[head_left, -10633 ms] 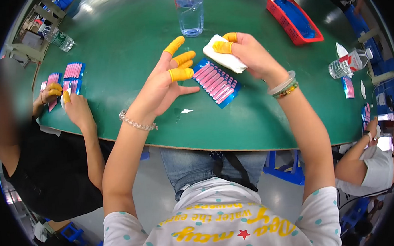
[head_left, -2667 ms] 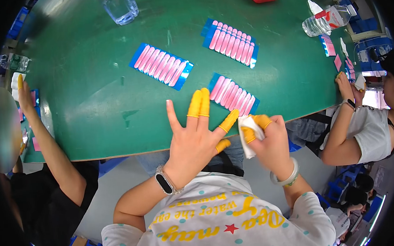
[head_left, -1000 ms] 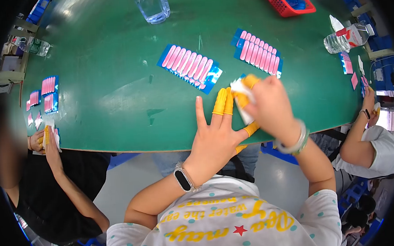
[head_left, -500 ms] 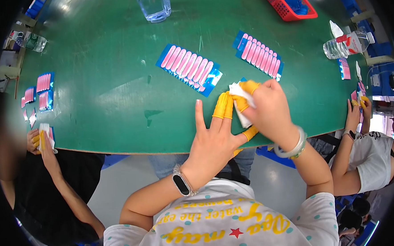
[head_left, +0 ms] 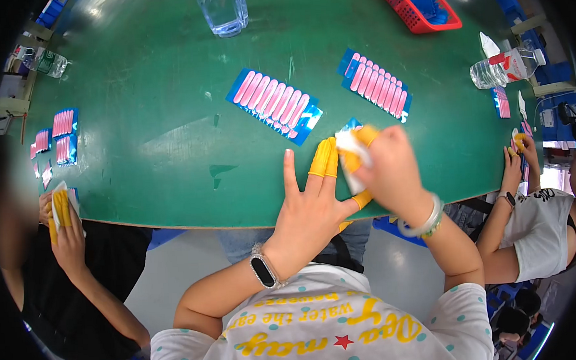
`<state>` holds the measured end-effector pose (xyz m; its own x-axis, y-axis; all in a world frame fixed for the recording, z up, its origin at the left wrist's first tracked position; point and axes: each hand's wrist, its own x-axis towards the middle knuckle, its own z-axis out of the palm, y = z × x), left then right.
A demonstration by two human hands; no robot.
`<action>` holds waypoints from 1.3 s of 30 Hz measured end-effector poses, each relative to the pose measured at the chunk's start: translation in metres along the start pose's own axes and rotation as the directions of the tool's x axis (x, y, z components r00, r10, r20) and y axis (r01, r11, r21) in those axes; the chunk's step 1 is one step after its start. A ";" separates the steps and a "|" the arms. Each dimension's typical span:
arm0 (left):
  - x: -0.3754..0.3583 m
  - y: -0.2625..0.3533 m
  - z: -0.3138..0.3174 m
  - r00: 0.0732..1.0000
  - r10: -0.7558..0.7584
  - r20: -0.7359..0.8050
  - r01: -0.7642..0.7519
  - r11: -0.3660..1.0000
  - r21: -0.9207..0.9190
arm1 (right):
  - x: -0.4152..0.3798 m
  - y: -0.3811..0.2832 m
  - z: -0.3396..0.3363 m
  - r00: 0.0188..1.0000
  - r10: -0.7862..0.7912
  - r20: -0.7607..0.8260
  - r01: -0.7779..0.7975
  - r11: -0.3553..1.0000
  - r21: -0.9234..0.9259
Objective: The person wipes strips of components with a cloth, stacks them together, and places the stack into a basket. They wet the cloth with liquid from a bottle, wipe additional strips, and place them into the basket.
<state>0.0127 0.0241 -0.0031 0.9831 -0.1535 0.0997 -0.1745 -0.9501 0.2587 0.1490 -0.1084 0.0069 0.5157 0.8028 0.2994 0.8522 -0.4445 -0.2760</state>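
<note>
My left hand (head_left: 312, 201) lies flat on the green table (head_left: 155, 128) near its front edge, fingers spread, with yellow finger cots on some fingers. My right hand (head_left: 388, 168), also in yellow cots, grips a white cloth (head_left: 348, 154) and presses it down on a blue sheet of pink strips; only a corner of that sheet (head_left: 350, 123) shows above the hand. Two more blue sheets with rows of pink strips lie farther out: one (head_left: 274, 105) in the middle, one (head_left: 375, 84) to the right.
A clear glass (head_left: 222, 11) and a red basket (head_left: 415, 4) stand at the far side. A water bottle (head_left: 500, 68) lies at right. A person at left holds a cloth (head_left: 60, 206) beside small sheets (head_left: 63, 121). Another person's hands (head_left: 515, 158) work at right.
My right hand with the cloth has shifted slightly over the near sheet between the last frames. The left hand stays flat. The person at left has lifted their hands toward themselves.
</note>
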 end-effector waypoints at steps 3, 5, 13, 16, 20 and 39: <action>-0.001 0.001 0.001 1.000 -0.004 0.003 0.004 1.000 -0.027 | 0.010 0.006 -0.008 0.993 0.107 -0.049 -0.109 0.993 -0.041; 0.001 0.001 -0.002 0.996 -0.011 -0.089 0.007 0.999 -0.043 | 0.015 0.016 -0.008 0.978 0.194 -0.078 -0.197 0.980 -0.038; -0.001 0.001 -0.001 0.999 -0.009 -0.041 0.008 1.000 -0.019 | 0.013 0.012 -0.013 0.981 0.186 -0.063 -0.190 0.979 -0.074; 0.002 0.000 -0.002 0.998 -0.003 -0.068 0.000 0.999 -0.039 | 0.004 0.003 -0.009 0.995 0.079 -0.057 -0.081 0.996 -0.023; 0.000 -0.001 0.000 1.000 0.000 -0.024 -0.001 0.999 -0.042 | 0.005 0.004 -0.005 1.000 -0.009 -0.016 0.009 1.000 0.007; 0.001 0.001 -0.003 0.993 0.006 -0.114 -0.008 1.000 -0.017 | 0.016 0.010 -0.019 0.993 0.112 -0.038 -0.114 0.992 -0.050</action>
<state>0.0133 0.0241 -0.0002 0.9694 -0.1269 0.2101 -0.1830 -0.9441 0.2742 0.1674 -0.1074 0.0265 0.6112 0.7321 0.3007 0.7910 -0.5526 -0.2624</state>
